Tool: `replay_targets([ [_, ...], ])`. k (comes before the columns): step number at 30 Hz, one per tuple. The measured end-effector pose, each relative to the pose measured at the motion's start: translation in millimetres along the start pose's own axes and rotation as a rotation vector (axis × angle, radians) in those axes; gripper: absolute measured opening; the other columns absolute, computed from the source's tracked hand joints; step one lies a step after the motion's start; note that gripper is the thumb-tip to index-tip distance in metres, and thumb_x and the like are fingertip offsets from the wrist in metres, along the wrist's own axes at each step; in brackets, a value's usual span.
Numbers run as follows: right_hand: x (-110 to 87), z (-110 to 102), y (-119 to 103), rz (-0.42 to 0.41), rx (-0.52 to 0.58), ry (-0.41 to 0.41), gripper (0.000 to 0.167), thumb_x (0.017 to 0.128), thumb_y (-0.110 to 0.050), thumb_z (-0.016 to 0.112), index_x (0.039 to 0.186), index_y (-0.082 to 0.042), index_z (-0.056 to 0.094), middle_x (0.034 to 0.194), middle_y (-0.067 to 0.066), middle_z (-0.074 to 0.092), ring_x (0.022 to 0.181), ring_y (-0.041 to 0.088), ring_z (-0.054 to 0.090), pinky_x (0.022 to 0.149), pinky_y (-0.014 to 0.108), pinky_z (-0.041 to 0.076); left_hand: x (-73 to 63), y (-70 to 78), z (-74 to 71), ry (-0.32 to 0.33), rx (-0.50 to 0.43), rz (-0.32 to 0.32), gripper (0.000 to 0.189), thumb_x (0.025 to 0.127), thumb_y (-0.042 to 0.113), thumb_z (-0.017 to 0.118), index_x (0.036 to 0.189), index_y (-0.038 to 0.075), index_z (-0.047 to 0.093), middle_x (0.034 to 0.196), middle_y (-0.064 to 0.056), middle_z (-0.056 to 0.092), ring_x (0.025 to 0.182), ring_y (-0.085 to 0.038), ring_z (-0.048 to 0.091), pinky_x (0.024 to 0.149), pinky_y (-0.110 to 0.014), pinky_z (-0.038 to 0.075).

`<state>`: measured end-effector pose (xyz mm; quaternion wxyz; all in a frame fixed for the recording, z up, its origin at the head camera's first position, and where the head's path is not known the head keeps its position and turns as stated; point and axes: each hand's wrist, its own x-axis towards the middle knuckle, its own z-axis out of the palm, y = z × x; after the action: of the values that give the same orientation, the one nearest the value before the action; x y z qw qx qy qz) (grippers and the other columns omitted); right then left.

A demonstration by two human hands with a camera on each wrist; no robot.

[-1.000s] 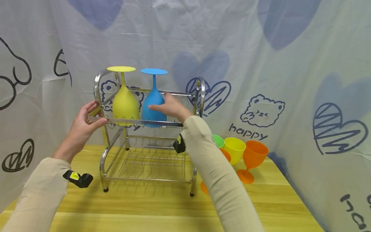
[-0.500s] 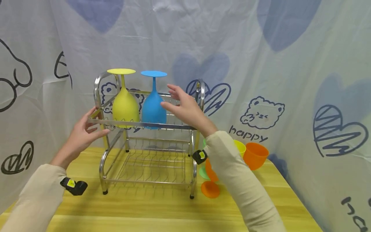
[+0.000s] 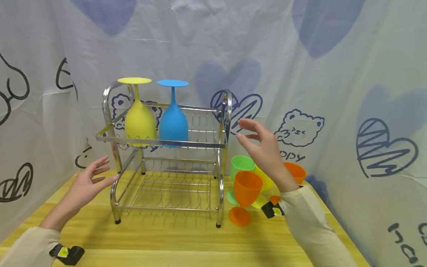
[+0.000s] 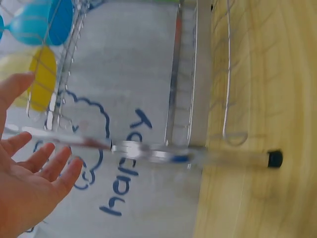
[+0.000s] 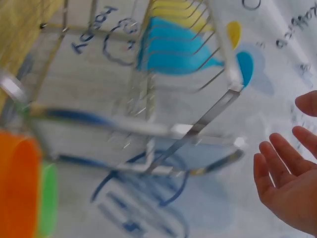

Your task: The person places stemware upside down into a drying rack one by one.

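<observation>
Two goblets, one yellow and one blue, stand upside down side by side on the upper tier of a chrome dish rack. My left hand is off the rack's left side, fingers spread and holding nothing; the left wrist view shows the same loose left hand near the rack post. Right of the rack, my right hand hangs in the air above several upright goblets, its fingers relaxed. Nearest below it are an orange goblet and a green goblet.
Behind the right arm, another yellow goblet and another orange goblet are partly hidden. The rack's lower tier sits just above the wooden table. A patterned white curtain hangs behind and at both sides.
My right hand has let go of the blue goblet and moved right, over the goblets on the table. The left hand has left the upper tier's edge and moved down and left.
</observation>
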<state>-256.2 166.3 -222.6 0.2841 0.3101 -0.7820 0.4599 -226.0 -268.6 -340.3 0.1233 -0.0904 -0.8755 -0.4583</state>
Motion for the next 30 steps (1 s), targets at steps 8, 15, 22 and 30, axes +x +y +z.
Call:
replay_targets([
  [8,-43.5,-15,53,0.294,-0.063,-0.040,0.044,0.096,-0.016,0.061,0.135,-0.003,0.049,0.134,0.016,0.054,0.123,0.030,0.050,0.100,0.047,0.044,-22.1,15.8,17.0,-0.040,-0.056,-0.003,0.073,0.098,0.027,0.059,0.153,0.001,0.017,0.151,-0.028,0.026,0.128,-0.047,0.037,0.086,-0.021,0.050],
  [15,-78.5,-16,85,0.429,-0.088,-0.047,0.056,0.093,-0.022,0.066,0.140,-0.001,0.042,0.140,0.019,0.047,0.128,0.033,0.043,0.103,0.049,0.041,-20.7,30.6,44.3,-0.047,-0.013,0.096,0.072,0.093,0.022,0.067,0.150,0.001,0.027,0.148,-0.026,0.031,0.128,-0.046,0.038,0.101,-0.058,0.038],
  [22,-107.2,-2,105,0.508,-0.060,-0.062,0.080,0.088,-0.025,0.073,0.148,0.001,0.028,0.149,0.021,0.035,0.133,0.036,0.036,0.106,0.051,0.037,-22.6,41.1,66.6,-0.029,-0.020,0.184,0.071,0.088,0.016,0.072,0.146,0.001,0.034,0.145,-0.024,0.036,0.127,-0.044,0.038,0.101,-0.061,0.036],
  [30,-130.0,17,122,0.600,0.122,-0.027,0.093,0.084,-0.014,0.076,0.151,0.002,0.014,0.149,0.029,0.028,0.134,0.042,0.033,0.108,0.052,0.033,-30.0,54.0,81.0,-0.009,-0.020,0.257,0.071,0.085,0.015,0.075,0.145,0.006,0.038,0.145,-0.016,0.040,0.127,-0.035,0.042,0.101,-0.051,0.040],
])
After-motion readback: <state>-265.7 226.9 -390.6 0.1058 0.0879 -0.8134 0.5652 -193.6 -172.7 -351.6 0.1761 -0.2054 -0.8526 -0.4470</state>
